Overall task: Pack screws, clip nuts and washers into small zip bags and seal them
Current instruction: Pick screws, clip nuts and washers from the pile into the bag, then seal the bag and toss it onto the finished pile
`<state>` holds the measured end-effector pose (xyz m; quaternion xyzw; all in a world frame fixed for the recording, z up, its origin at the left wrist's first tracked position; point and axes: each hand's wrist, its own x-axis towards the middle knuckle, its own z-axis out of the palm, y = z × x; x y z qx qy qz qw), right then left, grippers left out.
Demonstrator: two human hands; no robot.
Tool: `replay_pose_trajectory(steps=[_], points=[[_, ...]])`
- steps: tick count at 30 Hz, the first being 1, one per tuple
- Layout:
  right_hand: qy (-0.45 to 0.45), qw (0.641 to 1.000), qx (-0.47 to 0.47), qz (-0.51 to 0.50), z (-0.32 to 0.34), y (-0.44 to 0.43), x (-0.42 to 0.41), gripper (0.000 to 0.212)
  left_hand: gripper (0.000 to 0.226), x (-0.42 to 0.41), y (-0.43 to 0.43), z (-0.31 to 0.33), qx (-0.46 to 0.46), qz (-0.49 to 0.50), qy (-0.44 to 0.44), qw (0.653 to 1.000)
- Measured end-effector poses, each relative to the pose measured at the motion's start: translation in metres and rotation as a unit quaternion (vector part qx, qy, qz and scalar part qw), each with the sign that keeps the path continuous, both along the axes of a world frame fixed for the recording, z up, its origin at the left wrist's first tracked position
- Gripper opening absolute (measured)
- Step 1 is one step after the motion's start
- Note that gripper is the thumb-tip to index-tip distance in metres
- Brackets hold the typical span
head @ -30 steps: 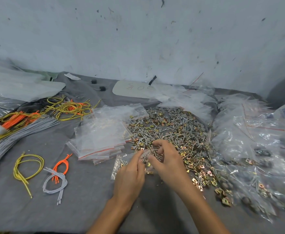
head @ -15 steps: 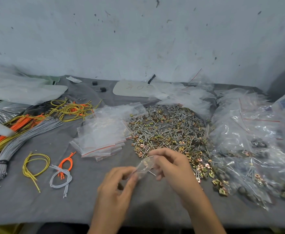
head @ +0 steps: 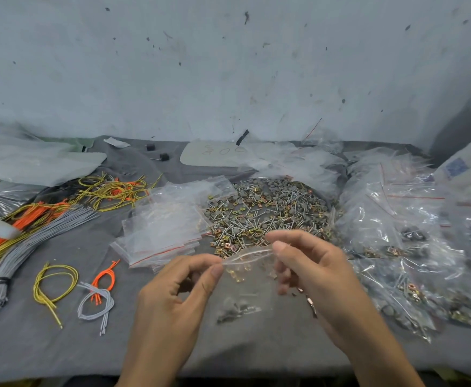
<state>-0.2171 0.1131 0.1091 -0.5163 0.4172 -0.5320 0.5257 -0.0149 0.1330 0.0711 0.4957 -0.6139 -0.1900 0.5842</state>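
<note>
Pinching a small zip bag (head: 245,291) by its top edge, fingers (head: 214,272) of the left hand (head: 172,300) clamp its left corner, and those of the right hand (head: 321,277) clamp its right corner. The bag hangs below and between the fingers, with blurred contents (head: 237,311) at its bottom. The hardware pile (head: 267,210) lies just beyond the fingertips, on the counter (head: 61,344).

Left hand (head: 172,300) and right hand (head: 315,272) held side by side, bag (head: 245,289) pinched between thumb and forefinger of each
</note>
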Motion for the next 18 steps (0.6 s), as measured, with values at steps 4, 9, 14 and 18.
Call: replay_pose_trajectory(steps=[4,9,14,18], points=[[0.287,0.941,-0.178,-0.035,0.01,0.005,-0.003,0.03,0.018,-0.004,0.001,0.005,-0.001,-0.011,-0.005,1.0],[0.427,0.852,-0.301,0.022,0.02,0.002,0.016,0.014,0.015,-0.002,0.005,0.009,-0.012,-0.024,-0.015,1.0],[0.424,0.842,-0.334,-0.007,0.024,0.009,0.025,0.008,0.015,0.0,0.01,0.011,-0.009,-0.022,-0.004,1.0],[0.414,0.834,-0.363,-0.04,0.029,0.017,0.026,0.011,0.018,0.0,0.015,0.013,-0.005,-0.036,0.001,0.999]])
